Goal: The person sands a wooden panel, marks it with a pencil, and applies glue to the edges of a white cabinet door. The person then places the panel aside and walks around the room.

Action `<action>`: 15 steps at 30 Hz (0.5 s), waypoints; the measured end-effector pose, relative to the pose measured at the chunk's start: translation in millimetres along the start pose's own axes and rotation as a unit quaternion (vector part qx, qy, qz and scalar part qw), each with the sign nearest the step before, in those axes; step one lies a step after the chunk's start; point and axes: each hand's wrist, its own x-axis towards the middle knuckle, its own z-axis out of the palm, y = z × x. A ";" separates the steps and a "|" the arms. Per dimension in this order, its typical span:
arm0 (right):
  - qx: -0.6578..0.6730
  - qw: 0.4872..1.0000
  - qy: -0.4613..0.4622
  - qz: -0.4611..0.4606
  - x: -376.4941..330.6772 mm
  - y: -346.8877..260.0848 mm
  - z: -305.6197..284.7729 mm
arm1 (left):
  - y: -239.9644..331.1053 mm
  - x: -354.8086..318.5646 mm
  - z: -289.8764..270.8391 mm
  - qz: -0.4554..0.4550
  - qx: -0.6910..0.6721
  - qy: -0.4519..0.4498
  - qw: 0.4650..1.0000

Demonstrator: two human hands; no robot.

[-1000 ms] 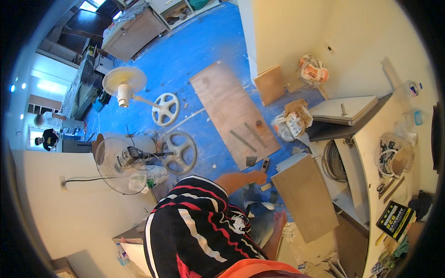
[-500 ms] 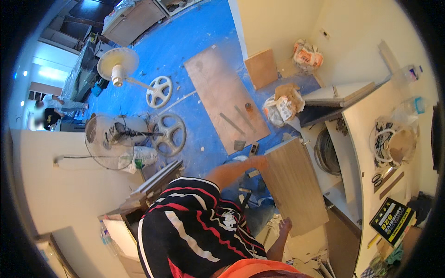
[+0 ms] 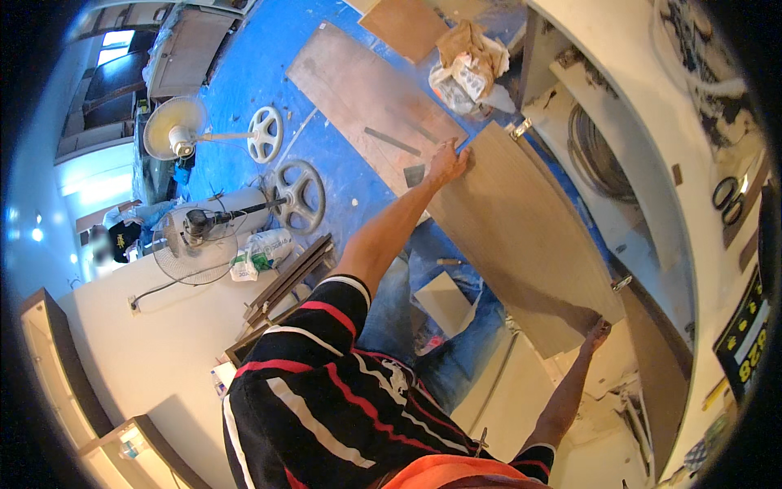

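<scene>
A wood-grain cabinet door (image 3: 513, 236) lies slantwise before me, its long right side beside a cabinet. Two metal hinges show on that side, an upper hinge (image 3: 520, 128) and a lower hinge (image 3: 622, 284). My left hand (image 3: 447, 163) is closed on the door's far left corner. At the near right corner my right hand (image 3: 599, 332) grips the edge, its fingers partly hidden. The open white cabinet (image 3: 652, 187) holds a coil of dark cable (image 3: 601, 159).
Beyond the door, a long wooden board (image 3: 358, 90) lies on blue floor sheeting, with metal strips on it. Plastic and paper bags (image 3: 468, 69) sit near the cabinet. Two fans stand at left, including a wire-caged fan (image 3: 194, 244). Scissors (image 3: 727, 200) rest on the cabinet's top.
My right hand, apart from the door before, now holds its near corner. My left hand stays on the far end. The door appears larger and turned, and my view has shifted right.
</scene>
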 end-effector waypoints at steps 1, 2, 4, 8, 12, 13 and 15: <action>0.010 0.999 0.002 -0.048 -1.8 -1.7 3.5 | 0.4 -1.4 6.2 -0.021 0.000 -0.022 1.000; 0.011 0.997 0.036 -0.064 -4.3 -4.2 8.6 | 0.4 -3.6 10.7 -0.011 -0.030 -0.036 0.999; 0.042 0.995 0.076 -0.054 -10.5 -11.7 17.3 | 0.0 -8.8 17.3 -0.036 -0.082 -0.088 0.992; 0.151 0.981 0.077 0.092 -7.6 -18.3 19.7 | -6.5 -3.7 19.4 0.014 0.043 -0.033 0.998; 0.140 0.953 -0.006 0.267 20.7 8.7 7.4 | -8.9 8.2 16.5 -0.018 0.001 -0.023 1.000; 0.131 0.964 -0.020 0.231 22.5 19.4 6.6 | -7.8 4.8 15.3 -0.077 -0.030 -0.022 0.996; 0.086 0.993 0.075 0.002 14.8 34.4 11.5 | -5.8 -9.7 4.6 -0.110 -0.026 0.001 0.994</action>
